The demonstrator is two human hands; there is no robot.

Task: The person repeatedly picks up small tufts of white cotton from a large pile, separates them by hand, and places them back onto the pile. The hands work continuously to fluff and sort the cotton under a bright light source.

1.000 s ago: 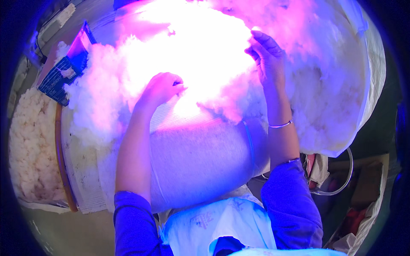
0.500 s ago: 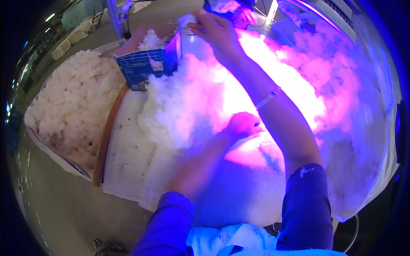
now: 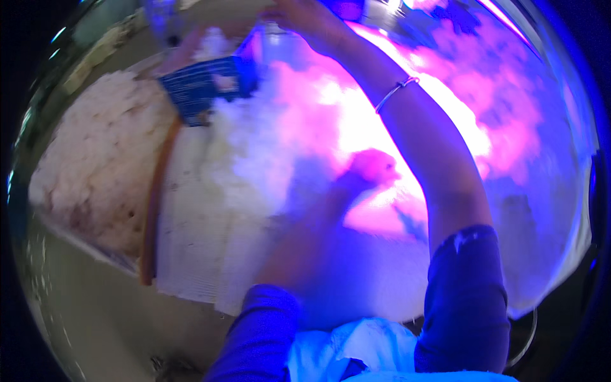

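The biggest thing in the frame is the heap of white fluffy fibre (image 3: 254,159) spread across the worktop (image 3: 191,254), washed out at the centre and right by a strong pink-violet glare. Half a second ago the view took in more of the glare to the right; now it has swung a little left and closer, so the second mass of off-white fibre (image 3: 95,165) in the box at the left of the frame looms larger. The right hand (image 3: 305,19), which a second ago lay on the top of the heap, has reached to the upper middle of the frame, by a pale bottle-like object (image 3: 273,44) beside the blue patterned carton (image 3: 203,86); it looks closed around something there, but the frame edge and blur cut it off, so I cannot tell what it grips. A thin bangle (image 3: 394,92) shows on that wrist. The left hand (image 3: 372,169) has stayed pressed into the fibre at the centre, fingers curled down into it, seemingly loosely clenched on a tuft. In my judgement the work has moved from handling the heap with both hands to fetching something from the far side. Motion blur smears both forearms, and the glare hides the surface of the fibre on the right.
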